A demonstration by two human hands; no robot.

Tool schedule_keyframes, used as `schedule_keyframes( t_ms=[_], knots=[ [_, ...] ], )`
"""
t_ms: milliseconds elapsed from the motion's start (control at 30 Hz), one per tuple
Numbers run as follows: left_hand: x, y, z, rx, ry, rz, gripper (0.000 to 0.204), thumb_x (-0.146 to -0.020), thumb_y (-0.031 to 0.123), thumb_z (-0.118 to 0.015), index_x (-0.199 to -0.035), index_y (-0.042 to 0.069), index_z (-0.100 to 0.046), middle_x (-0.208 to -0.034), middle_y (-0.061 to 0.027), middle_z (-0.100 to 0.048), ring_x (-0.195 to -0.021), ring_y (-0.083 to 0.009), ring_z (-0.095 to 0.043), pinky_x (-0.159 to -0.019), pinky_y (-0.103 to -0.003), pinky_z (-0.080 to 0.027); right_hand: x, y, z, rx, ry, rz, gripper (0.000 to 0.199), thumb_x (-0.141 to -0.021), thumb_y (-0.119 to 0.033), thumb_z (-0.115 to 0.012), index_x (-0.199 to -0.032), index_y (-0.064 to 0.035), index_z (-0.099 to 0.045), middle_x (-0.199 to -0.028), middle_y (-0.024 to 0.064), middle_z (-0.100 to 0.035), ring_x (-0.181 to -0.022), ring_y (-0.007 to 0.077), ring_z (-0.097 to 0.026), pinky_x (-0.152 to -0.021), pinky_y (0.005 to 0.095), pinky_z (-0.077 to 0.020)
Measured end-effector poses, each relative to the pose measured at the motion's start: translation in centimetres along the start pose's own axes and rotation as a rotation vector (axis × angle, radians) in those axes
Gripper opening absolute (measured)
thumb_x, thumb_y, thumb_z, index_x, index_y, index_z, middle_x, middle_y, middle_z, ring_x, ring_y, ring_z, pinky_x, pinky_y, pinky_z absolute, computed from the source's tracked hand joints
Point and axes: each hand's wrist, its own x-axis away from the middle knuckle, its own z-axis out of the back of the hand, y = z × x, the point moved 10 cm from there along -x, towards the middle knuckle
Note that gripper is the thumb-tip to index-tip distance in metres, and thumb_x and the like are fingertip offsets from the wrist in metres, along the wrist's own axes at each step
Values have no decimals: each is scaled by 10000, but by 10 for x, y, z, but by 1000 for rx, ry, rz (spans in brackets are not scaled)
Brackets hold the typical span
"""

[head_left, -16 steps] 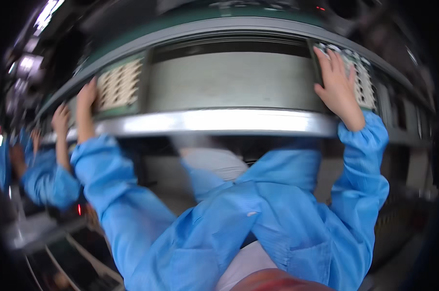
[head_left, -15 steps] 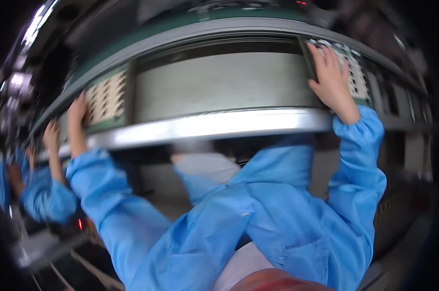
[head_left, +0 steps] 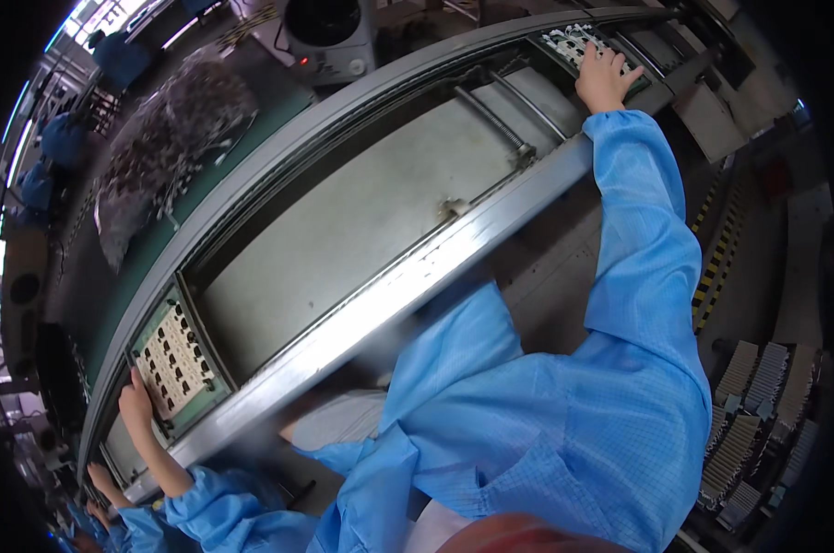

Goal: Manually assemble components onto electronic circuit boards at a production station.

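My right hand [head_left: 605, 81] reaches far right with its fingers spread over a tray of white parts and thin white wires [head_left: 572, 41]. Its fingertips lie at the near side of those parts. At the lower left, my left hand [head_left: 136, 407] is closed on the left edge of a green-framed tray [head_left: 195, 417]. Rows of cream parts with dark openings [head_left: 174, 361] fill that tray. Some fingers of my left hand are hidden at the edge. Both trays sit in one long metal conveyor track.
A bright metal rail [head_left: 380, 309] edges the track on the near side. Between the trays lie a grey bed [head_left: 343, 221] and metal rods [head_left: 495, 120]. Beyond stand a bag of parts [head_left: 172, 138] and a fan [head_left: 329, 37]. A co-worker's hand [head_left: 106, 481] is at lower left.
The view has turned, so the track now slants up to the right. My right hand and its tray are farther from the left tray. My left hand stays at the left tray's edge.
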Motion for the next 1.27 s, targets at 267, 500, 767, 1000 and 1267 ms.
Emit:
schedule_keyframes(
  t_ms=[267,500,767,1000,1267],
  knots=[
    [-7,-30,-21,262,247,-147,728,-1046,610,-409,-1115,-41,-728,-1001,-304,-709,-1011,-480,-668,-833,-523,-496,36,57,30,251,17,-282,458,-1003,-216,-521,-1460,-236,-521,-1384,193,-588,-1333,400,-507,-1042,816,-246],
    [-26,-50,-62,370,171,-75,740,-1038,625,-441,-1150,-50,-722,-992,-266,-723,-972,-417,-686,-818,-474,-494,10,163,84,504,50,-490,460,-1083,-328,-367,-1534,-286,-443,-1509,199,-504,-1381,434,-468,-1062,817,-249],
    [-57,-56,-90,489,142,-129,686,-1064,564,-422,-1097,-64,-695,-888,-264,-692,-856,-413,-681,-763,-474,-486,0,222,144,723,150,-517,376,-1055,-292,-425,-1373,-213,-610,-1315,150,-676,-1222,423,-626,-1074,774,-297],
    [-30,-12,-64,587,119,-247,577,-1066,458,-440,-1043,-64,-686,-922,-308,-684,-919,-468,-673,-838,-497,-494,28,144,151,795,595,30,494,-956,-328,-624,-1442,-267,-560,-1178,15,-687,-1086,226,-664,-906,611,-508],
    [-8,80,39,320,128,-573,497,-1002,458,-550,-1062,13,-761,-986,-293,-698,-997,-445,-672,-867,-493,-534,187,-220,335,-562,561,765,446,-886,-112,-689,-1328,-145,-641,-1181,94,-705,-1102,279,-650,-998,426,-457]
  ],
)
